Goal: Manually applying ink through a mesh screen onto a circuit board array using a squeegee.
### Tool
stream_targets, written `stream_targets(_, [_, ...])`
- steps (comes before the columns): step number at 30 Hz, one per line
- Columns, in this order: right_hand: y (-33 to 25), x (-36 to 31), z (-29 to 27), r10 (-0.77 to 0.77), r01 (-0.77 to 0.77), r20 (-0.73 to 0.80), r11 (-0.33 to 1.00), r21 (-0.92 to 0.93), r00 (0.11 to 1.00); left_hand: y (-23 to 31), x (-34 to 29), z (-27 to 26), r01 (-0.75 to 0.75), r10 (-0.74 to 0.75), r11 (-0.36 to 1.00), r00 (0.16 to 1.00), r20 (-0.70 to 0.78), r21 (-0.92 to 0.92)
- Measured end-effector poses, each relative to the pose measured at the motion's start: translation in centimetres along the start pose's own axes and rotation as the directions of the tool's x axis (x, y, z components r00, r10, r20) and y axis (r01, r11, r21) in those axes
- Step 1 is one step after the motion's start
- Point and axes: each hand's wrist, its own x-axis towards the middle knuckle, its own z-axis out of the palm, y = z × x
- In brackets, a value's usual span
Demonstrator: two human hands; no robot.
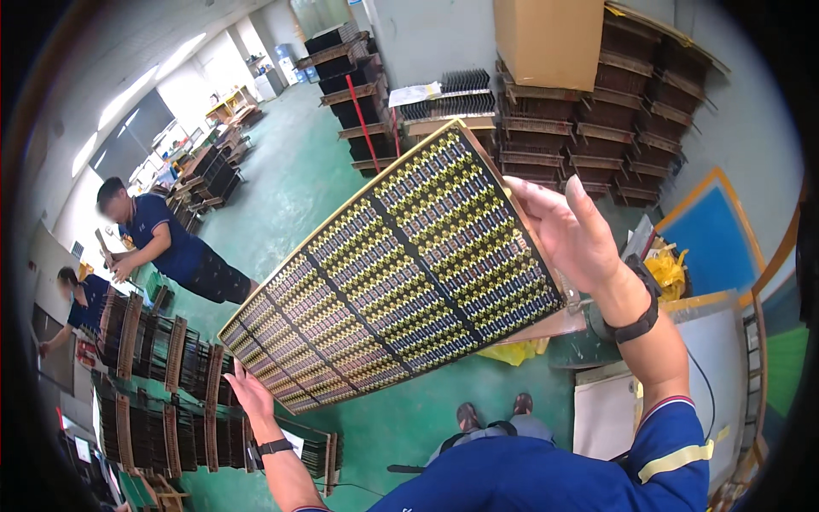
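Observation:
A large rectangular circuit board panel (388, 269) is held up tilted in front of me, its face covered with rows of small black, yellow and copper patterns. My right hand (573, 235) supports its right edge, the thumb standing up off the board and the fingertips partly behind the edge. At the lower left corner, my left hand (249, 391) holds the other end, with some fingers hidden behind the panel. Both forearms wear dark wrist bands.
Racks of upright boards (171, 427) stand at lower left; more stacked racks (589, 119) line the back wall, with a cardboard box (546, 43) on top. A co-worker (162, 235) stands at left, another person (81, 307) beyond. Yellow plastic (667, 271) lies at right.

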Motion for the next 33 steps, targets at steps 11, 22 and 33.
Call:
stream_targets(11, [-0.1, -4.0, -3.1, -0.093, 0.086, -0.110, 0.994, -0.063, 0.990, 0.3, 4.2, 3.0, -0.087, 0.098, 0.974, 0.994, -0.047, 0.207])
stream_targets(22, [-6.3, -17.7, -32.1, -0.024, 0.057, -0.458, 0.997, 0.059, 0.889, -6.8, 4.6, 32.8, 0.440, -0.375, 0.898, 0.772, 0.514, -0.005])
stream_targets(33, [-5.8, -21.2, -37.1, 0.047, 0.114, -0.751, 0.980, 0.161, 0.659, -9.8, 5.6, 40.3, 0.408, -0.435, 0.894, 0.697, 0.570, 0.184])
